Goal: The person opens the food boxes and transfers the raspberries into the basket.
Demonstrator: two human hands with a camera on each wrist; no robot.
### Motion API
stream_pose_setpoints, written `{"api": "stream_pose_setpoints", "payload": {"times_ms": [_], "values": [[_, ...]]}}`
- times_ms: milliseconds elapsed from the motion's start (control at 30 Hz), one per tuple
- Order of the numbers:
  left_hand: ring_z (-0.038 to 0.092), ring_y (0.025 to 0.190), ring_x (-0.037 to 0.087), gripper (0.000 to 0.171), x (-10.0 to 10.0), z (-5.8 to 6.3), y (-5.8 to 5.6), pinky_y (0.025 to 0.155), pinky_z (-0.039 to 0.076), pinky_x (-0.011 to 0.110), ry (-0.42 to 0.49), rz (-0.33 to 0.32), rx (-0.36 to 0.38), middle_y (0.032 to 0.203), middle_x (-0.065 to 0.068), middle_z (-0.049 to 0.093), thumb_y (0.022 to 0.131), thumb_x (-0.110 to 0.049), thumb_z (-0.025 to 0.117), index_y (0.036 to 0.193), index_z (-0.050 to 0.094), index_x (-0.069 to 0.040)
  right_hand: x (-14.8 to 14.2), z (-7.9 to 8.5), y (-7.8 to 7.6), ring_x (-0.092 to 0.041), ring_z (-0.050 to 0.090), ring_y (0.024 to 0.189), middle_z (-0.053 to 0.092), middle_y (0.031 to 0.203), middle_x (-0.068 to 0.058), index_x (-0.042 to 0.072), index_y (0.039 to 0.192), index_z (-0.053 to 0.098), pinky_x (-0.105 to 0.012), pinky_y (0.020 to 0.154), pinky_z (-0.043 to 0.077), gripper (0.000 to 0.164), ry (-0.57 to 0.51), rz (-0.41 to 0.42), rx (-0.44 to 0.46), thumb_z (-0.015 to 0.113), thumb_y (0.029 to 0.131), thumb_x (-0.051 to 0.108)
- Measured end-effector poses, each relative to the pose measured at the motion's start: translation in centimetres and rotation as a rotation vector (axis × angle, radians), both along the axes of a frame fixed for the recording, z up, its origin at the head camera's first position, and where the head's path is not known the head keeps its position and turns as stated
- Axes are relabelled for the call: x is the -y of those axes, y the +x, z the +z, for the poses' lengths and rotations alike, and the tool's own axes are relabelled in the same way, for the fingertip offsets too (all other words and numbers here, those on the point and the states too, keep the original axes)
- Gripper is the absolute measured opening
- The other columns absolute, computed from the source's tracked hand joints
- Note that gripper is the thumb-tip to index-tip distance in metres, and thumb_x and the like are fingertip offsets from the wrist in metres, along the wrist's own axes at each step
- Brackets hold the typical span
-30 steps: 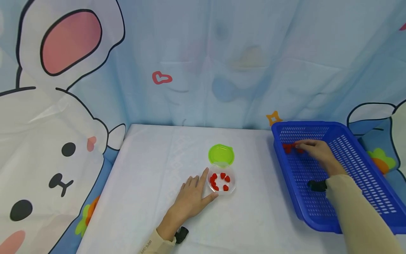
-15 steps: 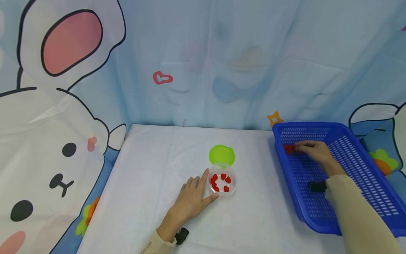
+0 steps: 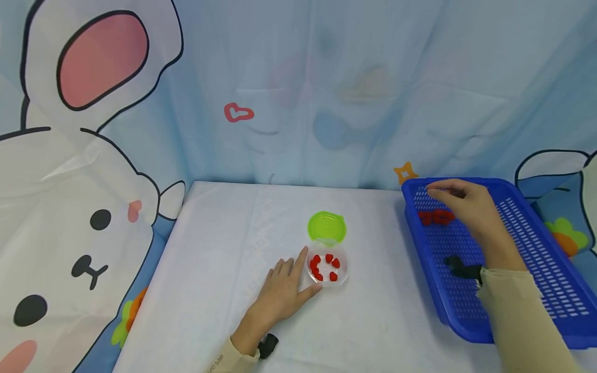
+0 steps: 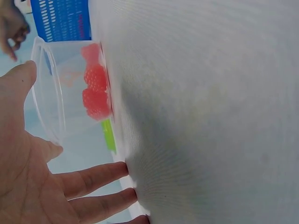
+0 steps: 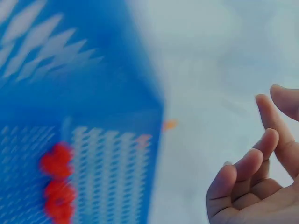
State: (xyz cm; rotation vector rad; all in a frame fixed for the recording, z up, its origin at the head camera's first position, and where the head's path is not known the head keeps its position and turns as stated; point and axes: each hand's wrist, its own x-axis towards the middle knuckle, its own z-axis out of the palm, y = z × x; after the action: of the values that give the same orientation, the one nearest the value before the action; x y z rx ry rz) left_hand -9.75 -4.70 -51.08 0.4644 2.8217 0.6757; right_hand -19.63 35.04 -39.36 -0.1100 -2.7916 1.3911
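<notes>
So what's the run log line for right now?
left hand: touching clear cup; clear cup: red pieces inside; right hand: over blue basket, holding nothing visible; blue basket: other red pieces inside

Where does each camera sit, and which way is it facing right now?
Head: worn on the head, looking forward and down at the white table, clear tub and blue basket; the left hand, right hand and sleeves show.
Left wrist: on that wrist, looking along the hand at the tub's side; the left hand shows large, the right small at upper left.
Right wrist: on that wrist, facing the basket and blurred red pieces; the right hand shows at right.
Shared: head and left wrist both show the tub and green lid.
</notes>
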Motion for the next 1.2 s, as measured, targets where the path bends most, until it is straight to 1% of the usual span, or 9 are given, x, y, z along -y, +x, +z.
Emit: {"api": "stream_pose_setpoints", "payload": {"times_ms": [67,167,333,533,667,800,967,1100,1200], "values": [[0.040,0.136,0.043,0.092,0.0,0.0,0.0,0.110,0.031,0.060,0.004,0.002,0.001,0.149,0.020,0.044,0.092,-0.068,0.053,0.162,0.012,-0.025,1.3,1.0,0.8,-0.019,0.048,0.090,0.056,0.110,-0.003,0.009,0.129,0.065,-0.033,0.068,0.041,0.058,0.005,0.004,-0.025,0.062,0.094,0.054],[0.040,0.136,0.043,0.092,0.0,0.0,0.0,0.110,0.031,0.060,0.010,0.005,0.002,0.149,0.020,0.045,0.092,-0.068,0.054,0.162,0.013,-0.025,3.0,2.1,1.8,-0.022,0.041,0.076,0.054,0.099,-0.006,0.009,0.126,0.067,-0.035,0.057,0.035,0.054,-0.009,0.008,-0.054,0.064,0.094,0.052],[0.040,0.136,0.044,0.092,0.0,0.1,0.0,0.109,0.032,0.061,0.010,0.002,-0.005,0.148,0.021,0.045,0.092,-0.067,0.054,0.162,0.014,-0.024,5.6,2.5,3.2,-0.022,0.041,0.070,0.049,0.100,-0.009,0.010,0.123,0.069,-0.034,0.055,0.035,0.043,-0.047,0.068,-0.114,0.066,0.096,0.044],[0.041,0.135,0.044,0.091,-0.1,0.2,0.0,0.109,0.032,0.060,-0.002,-0.002,-0.010,0.147,0.021,0.046,0.093,-0.067,0.054,0.162,0.014,-0.023,9.0,1.9,4.6,-0.022,0.038,0.069,0.044,0.094,-0.010,0.009,0.117,0.073,-0.032,0.055,0.034,0.027,-0.088,0.183,-0.192,0.068,0.098,0.027],[0.041,0.135,0.044,0.091,-0.1,0.2,0.0,0.109,0.032,0.060,-0.007,-0.004,-0.015,0.146,0.021,0.046,0.093,-0.067,0.053,0.162,0.014,-0.023,11.3,0.6,5.1,-0.021,0.044,0.073,0.052,0.094,-0.007,0.009,0.110,0.075,-0.030,0.056,0.037,0.018,-0.079,0.239,-0.249,0.071,0.095,0.019],[0.041,0.135,0.044,0.092,-0.1,0.2,0.0,0.109,0.032,0.059,-0.009,-0.001,-0.016,0.145,0.021,0.047,0.093,-0.067,0.053,0.162,0.014,-0.022,13.3,-1.7,4.9,-0.022,0.045,0.074,0.054,0.091,-0.007,0.009,0.106,0.077,-0.031,0.058,0.037,0.014,-0.066,0.313,-0.280,0.074,0.092,0.012],[0.042,0.134,0.044,0.092,0.0,0.1,0.1,0.109,0.033,0.060,-0.014,-0.006,-0.028,0.144,0.020,0.048,0.093,-0.067,0.054,0.162,0.014,-0.022,14.9,-4.9,4.8,-0.024,0.042,0.074,0.051,0.085,-0.009,0.012,0.104,0.078,-0.031,0.058,0.036,0.016,-0.073,0.399,-0.203,0.078,0.088,0.010],[0.042,0.134,0.043,0.092,0.0,0.0,0.1,0.108,0.034,0.059,-0.019,-0.016,-0.047,0.144,0.020,0.049,0.093,-0.067,0.052,0.162,0.013,-0.022,15.6,-7.2,4.5,-0.029,0.045,0.084,0.052,0.088,-0.012,0.011,0.104,0.078,-0.033,0.064,0.038,0.017,-0.078,0.450,-0.127,0.078,0.087,0.012],[0.042,0.134,0.043,0.091,0.0,0.0,0.1,0.108,0.034,0.059,-0.019,-0.018,-0.055,0.145,0.021,0.048,0.093,-0.067,0.052,0.162,0.013,-0.022,15.9,-8.6,4.4,-0.033,0.045,0.091,0.052,0.092,-0.014,0.009,0.105,0.078,-0.036,0.069,0.038,0.018,-0.066,0.455,-0.077,0.078,0.087,0.014]]}}
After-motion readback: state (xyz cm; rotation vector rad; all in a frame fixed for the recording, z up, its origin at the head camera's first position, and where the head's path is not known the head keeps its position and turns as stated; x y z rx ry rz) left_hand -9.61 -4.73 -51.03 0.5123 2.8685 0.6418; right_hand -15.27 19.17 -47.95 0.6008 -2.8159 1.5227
